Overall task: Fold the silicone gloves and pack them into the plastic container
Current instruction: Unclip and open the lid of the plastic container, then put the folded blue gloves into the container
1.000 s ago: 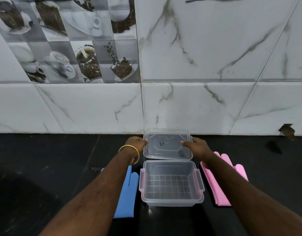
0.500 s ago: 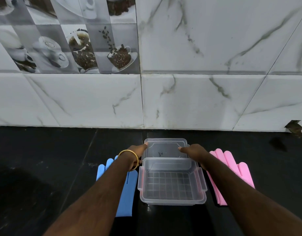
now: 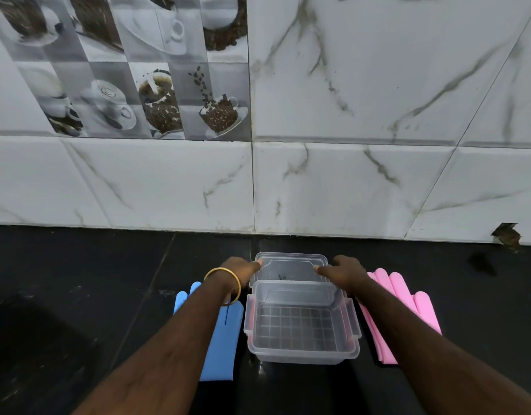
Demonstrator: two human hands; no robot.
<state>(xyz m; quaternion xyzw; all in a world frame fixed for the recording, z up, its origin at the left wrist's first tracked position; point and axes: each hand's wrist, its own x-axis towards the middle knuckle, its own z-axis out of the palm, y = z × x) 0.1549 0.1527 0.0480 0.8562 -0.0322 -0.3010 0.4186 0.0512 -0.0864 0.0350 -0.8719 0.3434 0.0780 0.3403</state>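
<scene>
A clear plastic container stands open and empty on the black counter, close in front of me. Its clear lid lies flat just behind it, toward the wall. My left hand, with a gold bangle on the wrist, holds the lid's left edge with the thumb on top. At the lid's right edge my right hand holds it the same way. A blue silicone glove lies flat left of the container, partly under my left forearm. A pink silicone glove lies right of the container, partly under my right forearm.
The black counter runs back to a marble-tiled wall just behind the lid. A chipped spot shows at the wall's base on the right. Dark counter surface stretches left and right of the gloves.
Both hands have lowered the lid from a raised, tilted hold down flat onto the counter behind the container. The camera view has shifted slightly.
</scene>
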